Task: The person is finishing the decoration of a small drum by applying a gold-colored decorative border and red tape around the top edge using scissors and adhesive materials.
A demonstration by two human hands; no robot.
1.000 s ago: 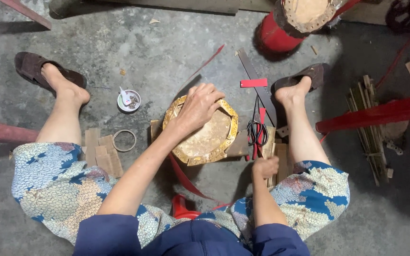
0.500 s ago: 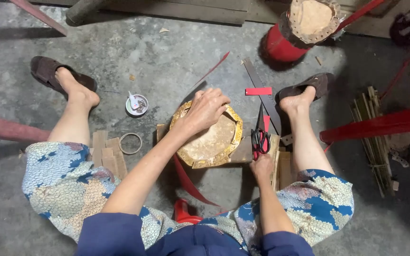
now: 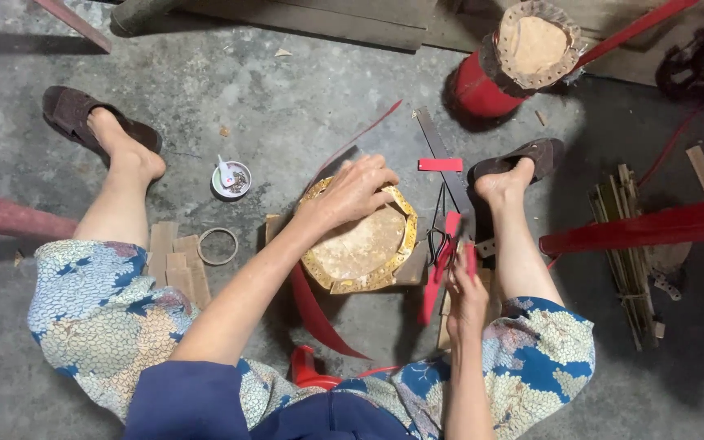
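We look down at a grey concrete floor (image 3: pixel 287 106), stained and littered with scraps, where a person sits low with legs spread, in a blue flowered garment and dark slippers. Between the knees a round disc (image 3: pixel 360 244) with a gold rim and a tan, papery face lies flat on a small wood block (image 3: pixel 413 265).

The left hand (image 3: pixel 352 195) rests on the far edge of the disc, palm down, its fingers curled over the gold rim and pressing on it. The right hand (image 3: pixel 466 289) is just right of the disc, near the right knee, and its grip is closed around red-handled scissors (image 3: pixel 446 261); the blades point away from the body. We cannot tell whether the blades are apart.

A red strip (image 3: pixel 315 314) curves out from under the disc toward the body. Beyond the scissors lies a dark flat bar (image 3: pixel 442 159) with a small red tag (image 3: pixel 440 165) across it. Left of the disc sit a small white bowl (image 3: pixel 231 179), a thin ring (image 3: pixel 217 246) and a few wood slats (image 3: pixel 174 265). At the top right stands a red drum (image 3: pixel 515 61) with a pale skin on top. A bundle of sticks (image 3: pixel 633 244) lies far right, crossed by a red bar (image 3: pixel 645 228).
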